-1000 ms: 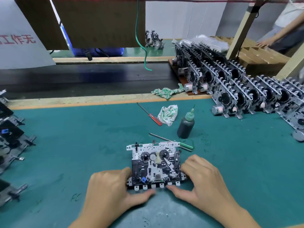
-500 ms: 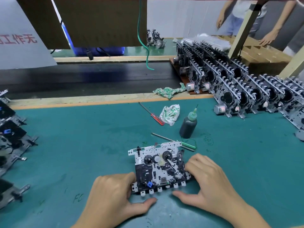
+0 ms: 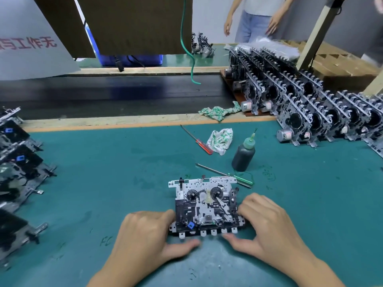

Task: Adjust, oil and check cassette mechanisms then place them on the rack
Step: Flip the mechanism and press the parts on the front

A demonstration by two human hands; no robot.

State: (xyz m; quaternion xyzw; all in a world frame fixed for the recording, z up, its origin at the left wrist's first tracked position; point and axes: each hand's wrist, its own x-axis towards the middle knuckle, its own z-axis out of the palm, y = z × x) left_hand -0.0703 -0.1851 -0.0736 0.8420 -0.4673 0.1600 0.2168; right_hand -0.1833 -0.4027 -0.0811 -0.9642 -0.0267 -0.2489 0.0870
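Observation:
A cassette mechanism (image 3: 205, 206) lies flat on the green mat (image 3: 103, 183), white metal chassis with black parts and two reels facing up. My left hand (image 3: 145, 243) holds its left side, thumb under the row of key tabs at the near edge. My right hand (image 3: 263, 226) holds its right side, thumb at the near edge too. A dark oil bottle (image 3: 243, 155) with a green nozzle stands behind it to the right. Rows of upright finished mechanisms (image 3: 310, 112) fill the rack at the right.
A green-handled screwdriver (image 3: 240, 179) lies just behind the mechanism; a red-handled one (image 3: 204, 146) and a rag (image 3: 220, 139) lie farther back. More mechanisms (image 3: 16, 166) are stacked at the left edge. A black conveyor belt (image 3: 114, 96) runs behind; a person (image 3: 255, 19) stands beyond.
The view tilted up a little, so the mechanism and hands sit lower in frame. Both hands stayed on the mechanism's sides. A person walked into view at the back.

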